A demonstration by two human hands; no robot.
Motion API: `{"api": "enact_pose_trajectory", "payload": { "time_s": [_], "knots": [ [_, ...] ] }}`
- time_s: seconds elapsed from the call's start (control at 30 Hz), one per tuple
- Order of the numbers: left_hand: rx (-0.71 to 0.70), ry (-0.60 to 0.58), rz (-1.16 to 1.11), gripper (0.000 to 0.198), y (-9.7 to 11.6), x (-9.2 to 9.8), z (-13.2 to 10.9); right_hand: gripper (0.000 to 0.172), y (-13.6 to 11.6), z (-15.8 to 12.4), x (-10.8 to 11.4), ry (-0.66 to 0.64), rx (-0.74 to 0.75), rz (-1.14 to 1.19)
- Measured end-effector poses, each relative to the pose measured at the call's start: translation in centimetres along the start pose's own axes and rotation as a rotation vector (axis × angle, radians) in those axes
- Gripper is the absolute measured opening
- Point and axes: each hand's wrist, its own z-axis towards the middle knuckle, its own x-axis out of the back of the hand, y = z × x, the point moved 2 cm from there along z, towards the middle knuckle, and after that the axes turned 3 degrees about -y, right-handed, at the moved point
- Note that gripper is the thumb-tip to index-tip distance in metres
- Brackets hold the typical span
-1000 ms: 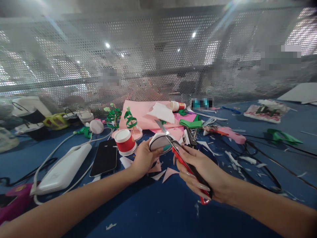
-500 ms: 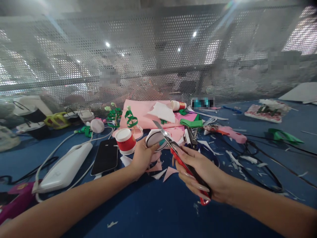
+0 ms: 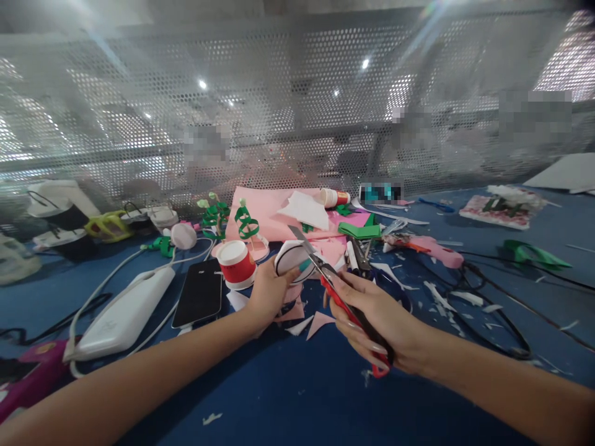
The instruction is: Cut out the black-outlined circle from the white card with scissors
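A white paper disc (image 3: 289, 257) with a dark outline sits mid-desk, just above the surface. The left hand (image 3: 267, 291) pinches it, fingers closed on its near edge. Red-handled scissors (image 3: 326, 274) meet its right edge, and the right hand (image 3: 377, 317) has its fingers wrapped tight around the handles. Pink scraps (image 3: 320, 322) lie below on the blue desk (image 3: 297, 396). A red-and-white cup (image 3: 236, 265) and a phone (image 3: 199, 292) lie left.

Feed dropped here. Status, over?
Left hand grips white disc. Right hand holds red scissors, blades at disc edge. Pink scraps underneath, red cup close by.
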Motion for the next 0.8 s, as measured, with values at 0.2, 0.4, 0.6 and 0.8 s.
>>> {"api": "enact_pose_trajectory", "payload": {
  "time_s": [0.2, 0.4, 0.6, 0.8],
  "knots": [
    [0.003, -0.042, -0.062, 0.031, -0.2, -0.2, 0.0, 0.024, -0.2, -0.2, 0.0, 0.008, -0.003, -0.039],
    [-0.055, -0.074, 0.082, 0.031, 0.0, -0.2, -0.4, 0.022, -0.4, -0.4, -0.1, 0.030, -0.019, -0.087],
    [-0.089, -0.017, 0.318, 0.032, 0.5, 0.2, -0.7, 0.023, -0.7, -0.7, -0.3, 0.026, -0.039, -0.090],
    [-0.057, -0.046, 0.219, 0.033, 0.6, -0.2, -1.4, 0.022, -0.8, -0.6, -0.3, -0.051, 0.007, -0.034]
  ]
}}
